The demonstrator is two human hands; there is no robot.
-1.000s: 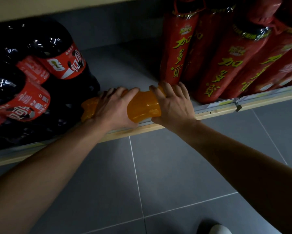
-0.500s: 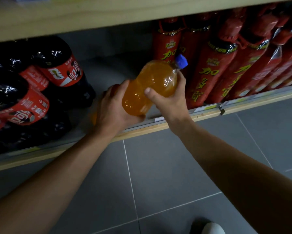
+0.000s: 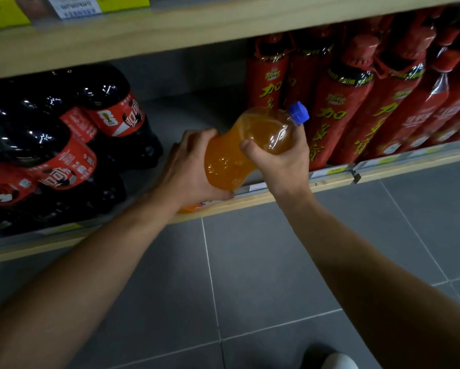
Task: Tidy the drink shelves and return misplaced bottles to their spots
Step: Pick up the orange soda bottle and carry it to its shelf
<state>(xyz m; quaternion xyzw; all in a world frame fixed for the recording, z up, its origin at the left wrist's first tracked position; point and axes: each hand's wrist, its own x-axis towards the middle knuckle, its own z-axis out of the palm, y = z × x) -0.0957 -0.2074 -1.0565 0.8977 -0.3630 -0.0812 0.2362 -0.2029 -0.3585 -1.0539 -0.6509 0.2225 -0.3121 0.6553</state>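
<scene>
Orange bottle (image 3: pixel 253 145), frame centre: lifted off the shelf (image 3: pixel 276 194) since a second ago, tilted, gripped by left hand (image 3: pixel 189 169) and right hand (image 3: pixel 279 161); relocation pending.

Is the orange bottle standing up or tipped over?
Tipped. The orange bottle leans in both hands, its blue cap pointing up and right. The left hand holds its bottom, the right hand its middle.
</scene>
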